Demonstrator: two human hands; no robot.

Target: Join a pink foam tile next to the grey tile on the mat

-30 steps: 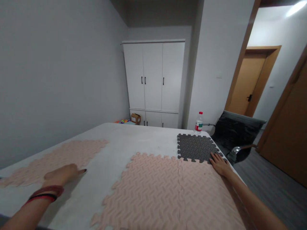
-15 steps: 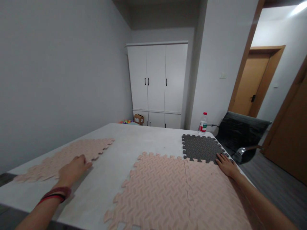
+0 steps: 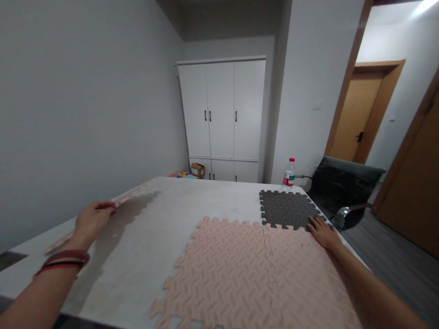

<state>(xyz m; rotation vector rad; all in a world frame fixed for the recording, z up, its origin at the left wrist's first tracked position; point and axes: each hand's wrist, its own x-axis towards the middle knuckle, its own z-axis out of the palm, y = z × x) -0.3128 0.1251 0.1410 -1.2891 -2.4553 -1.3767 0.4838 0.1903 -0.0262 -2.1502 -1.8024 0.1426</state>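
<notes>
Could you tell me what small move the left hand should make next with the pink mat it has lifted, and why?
Probably carry it right, toward the joined pink mats. The left hand grips the loose pink mat raised off the table, while the right hand presses the seam by the grey mat, and their toothed left edge lies free.

Left hand (image 3: 92, 218) raised, fingers pinched; right hand (image 3: 321, 232) flat, palm down.

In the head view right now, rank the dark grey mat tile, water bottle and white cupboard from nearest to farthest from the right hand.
1. Dark grey mat tile: under the right hand's fingertips.
2. Water bottle: table's far right corner.
3. White cupboard: against the far wall.
</notes>
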